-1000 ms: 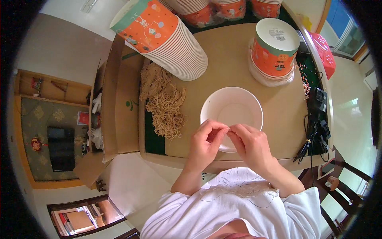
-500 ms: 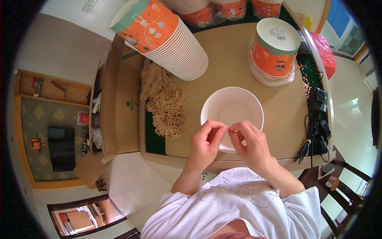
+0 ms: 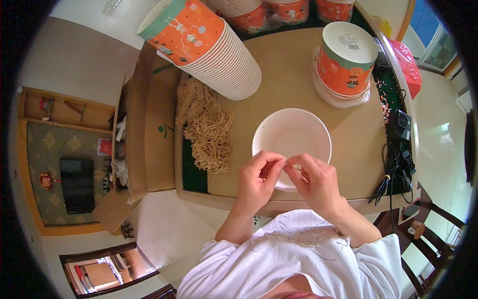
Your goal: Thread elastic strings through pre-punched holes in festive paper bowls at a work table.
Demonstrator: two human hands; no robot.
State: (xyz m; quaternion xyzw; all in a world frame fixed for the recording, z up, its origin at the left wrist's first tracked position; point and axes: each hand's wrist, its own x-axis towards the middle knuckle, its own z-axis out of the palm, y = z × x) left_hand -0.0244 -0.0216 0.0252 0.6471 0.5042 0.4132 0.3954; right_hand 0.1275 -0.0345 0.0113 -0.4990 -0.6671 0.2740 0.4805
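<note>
A white paper bucket (image 3: 291, 132) stands mouth up on the table's brown board, close to me. Over its near rim my left hand (image 3: 258, 180) and my right hand (image 3: 317, 182) meet, thumbs and forefingers pinched. Between the fingertips runs a thin, string-like strand, mostly covered by the fingers. To the left lies a tangled bundle of tan string (image 3: 206, 132). A tall stack of nested orange and green paper buckets (image 3: 219, 55) leans over it.
At the back right, upside-down buckets (image 3: 347, 65) rest on a plastic-wrapped base. Black cables and an adapter (image 3: 398, 124) line the right edge, beside scattered small beads (image 3: 383, 102). An open cardboard box (image 3: 152, 124) adjoins the table's left side. More wrapped buckets (image 3: 289, 11) stand far back.
Both hands stay almost in place over the bucket. The right fingers have shifted slightly, and a little more of the strand shows by them.
</note>
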